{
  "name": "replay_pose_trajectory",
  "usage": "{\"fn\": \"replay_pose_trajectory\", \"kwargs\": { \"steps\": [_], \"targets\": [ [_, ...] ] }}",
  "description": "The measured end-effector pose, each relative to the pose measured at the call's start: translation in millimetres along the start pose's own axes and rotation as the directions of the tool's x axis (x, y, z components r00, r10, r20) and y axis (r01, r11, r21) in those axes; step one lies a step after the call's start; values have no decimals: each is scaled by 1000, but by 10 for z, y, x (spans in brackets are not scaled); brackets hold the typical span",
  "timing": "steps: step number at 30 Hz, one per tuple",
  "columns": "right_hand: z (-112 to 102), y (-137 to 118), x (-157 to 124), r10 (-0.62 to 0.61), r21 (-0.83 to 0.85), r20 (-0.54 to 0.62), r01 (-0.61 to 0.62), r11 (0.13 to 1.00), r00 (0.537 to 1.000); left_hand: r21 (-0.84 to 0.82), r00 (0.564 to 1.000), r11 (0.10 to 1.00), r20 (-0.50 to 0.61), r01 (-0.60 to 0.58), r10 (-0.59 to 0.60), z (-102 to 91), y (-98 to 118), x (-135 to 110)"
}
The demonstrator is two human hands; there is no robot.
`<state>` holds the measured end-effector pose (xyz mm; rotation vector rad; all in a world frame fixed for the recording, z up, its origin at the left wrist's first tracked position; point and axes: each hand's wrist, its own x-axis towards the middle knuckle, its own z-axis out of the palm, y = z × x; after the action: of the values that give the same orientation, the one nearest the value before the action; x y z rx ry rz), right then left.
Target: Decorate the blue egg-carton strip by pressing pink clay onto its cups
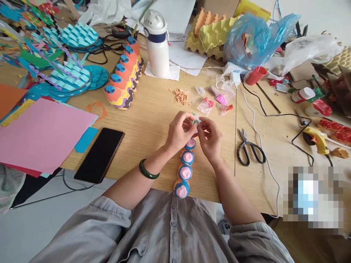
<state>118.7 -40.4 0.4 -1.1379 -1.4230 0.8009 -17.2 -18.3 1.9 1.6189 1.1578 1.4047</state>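
Observation:
Both hands meet over the wooden table (148,135), pinching a small clear plastic packet (195,119) with something greenish in it. My left hand (178,131) grips its left side with thumb and fingers, and a dark green bangle (149,171) circles that wrist. On the packet's right side, my right hand (210,138) is closed with thumb against fingers. Below them lies a painted egg-carton strip (185,172), its orange bumps topped with blue and pink clay; the hands cover its far end. Beyond are small bags of coloured clay (221,99) and orange crumbs (181,96).
Scissors (246,148) lie to the right, by a white cable (255,128) and a yellow glue gun (315,140). Leftward are a phone (100,155), pink paper (49,135) and a painted egg-carton piece (124,75). A white bottle (157,51) stands at the back.

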Motion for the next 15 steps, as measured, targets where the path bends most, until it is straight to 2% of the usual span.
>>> {"fn": "replay_pose_trajectory", "kwargs": {
  "steps": [3, 8, 11, 15],
  "targets": [
    [4, -25, -11, -15, -7, -3, 15, 1000, 1000, -10, 1000, 1000, 28, 9, -9, -5, -11, 12],
    [-2, -59, 0, -6, 61, -5, 6, 998, 1000, 222, 992, 971, -72, -84, 102, -25, -17, 6],
    [-5, -75, 3, -8, 157, 88, -6, 988, 996, 231, 991, 971, -97, -63, 88, -37, -5, 6],
    [-19, -107, 8, 23, 179, 227, -65, 982, 974, 196, 990, 970, -1, -140, 143, -84, 11, 37]
  ]
}}
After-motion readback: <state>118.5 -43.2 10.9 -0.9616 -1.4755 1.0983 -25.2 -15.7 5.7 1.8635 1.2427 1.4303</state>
